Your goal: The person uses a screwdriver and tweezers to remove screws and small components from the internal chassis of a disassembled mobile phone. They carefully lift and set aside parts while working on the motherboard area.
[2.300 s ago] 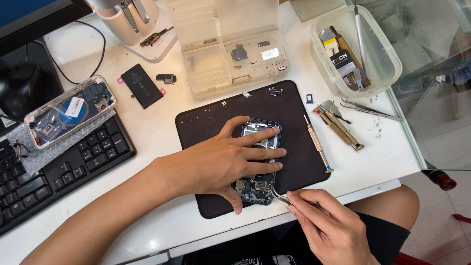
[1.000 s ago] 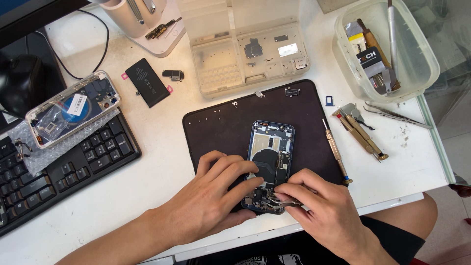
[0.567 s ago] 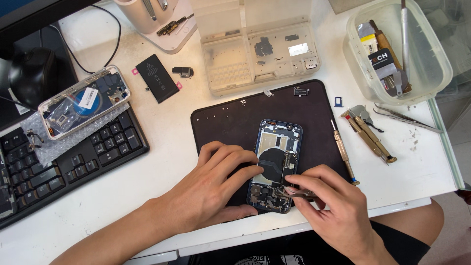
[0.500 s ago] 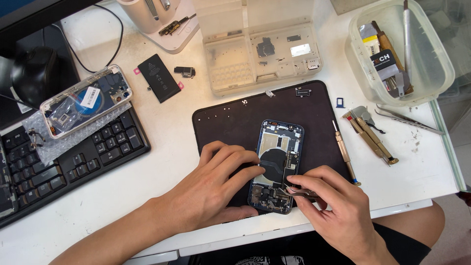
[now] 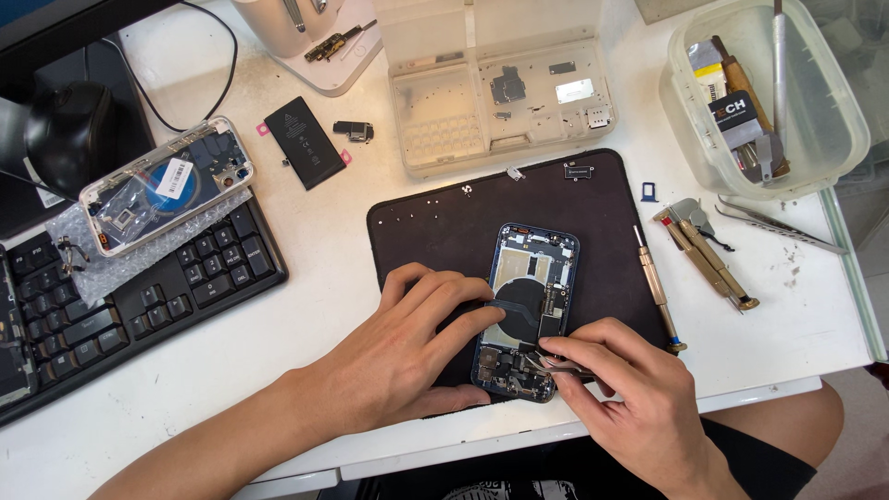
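Both hands work the opened phone point(image 5: 528, 306): left hand point(image 5: 407, 352) braces its nine-o'clock edge, fingers spread; right hand point(image 5: 639, 407) pinches tweezers point(image 5: 553, 364) — best kept shallow.

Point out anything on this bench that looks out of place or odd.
A clear phone back shell in bubble wrap lies tilted on the keyboard, covering keys. A tiny blue tray sits loose on the white table.

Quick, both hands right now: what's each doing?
Left hand: open, fingers resting on the opened phone, steadying it.
Right hand: closed, pinching tweezers at the phone's lower end.
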